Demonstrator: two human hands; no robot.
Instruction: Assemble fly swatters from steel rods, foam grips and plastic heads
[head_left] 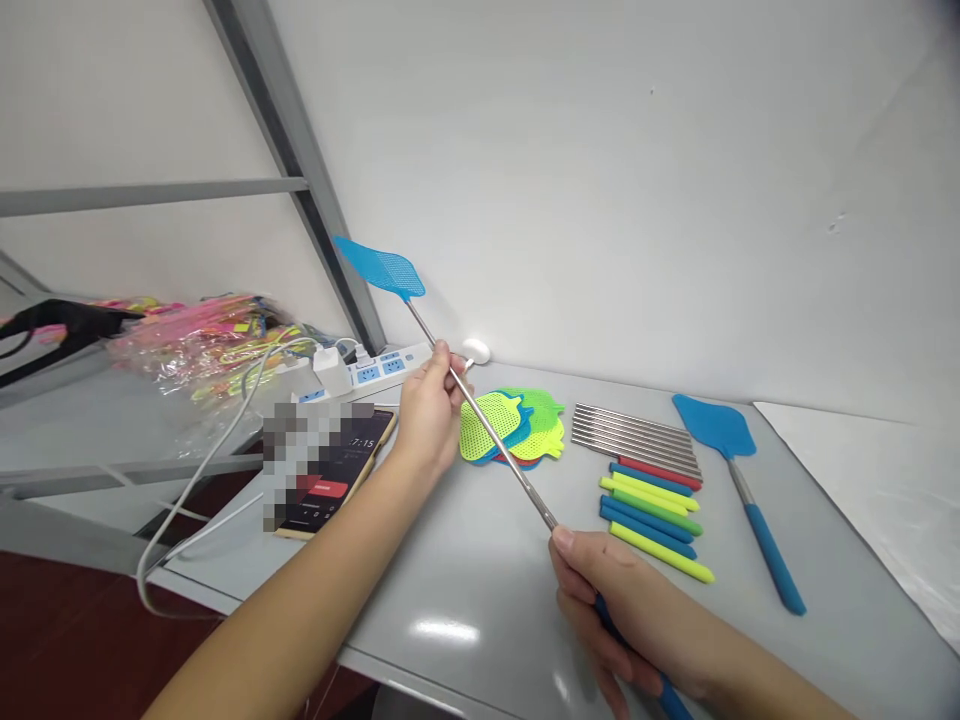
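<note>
A blue fly swatter (390, 272) with a long metal rod is held up slantwise above the table. My left hand (435, 405) pinches the rod below the swatter's head. Farther down, my right hand (611, 600) is wrapped round the lower rod and the blue handle, which it partly hides. Under the rod lies a pile of loose swatter heads (536, 410) in yellow, green, blue and red. To its right are several metal rods (634, 437) in a row, and coloured handle sleeves (652, 510) in front of them. Another blue fly swatter (765, 545), its rod short, rests beside these.
At the left stand a phone (352, 450) and a white power strip (394, 368) with plugs and cables. A grey metal frame (300, 180) rises behind, near a heap of plastic-wrapped goods (217, 345). White sheet material (862, 480) covers the right side.
</note>
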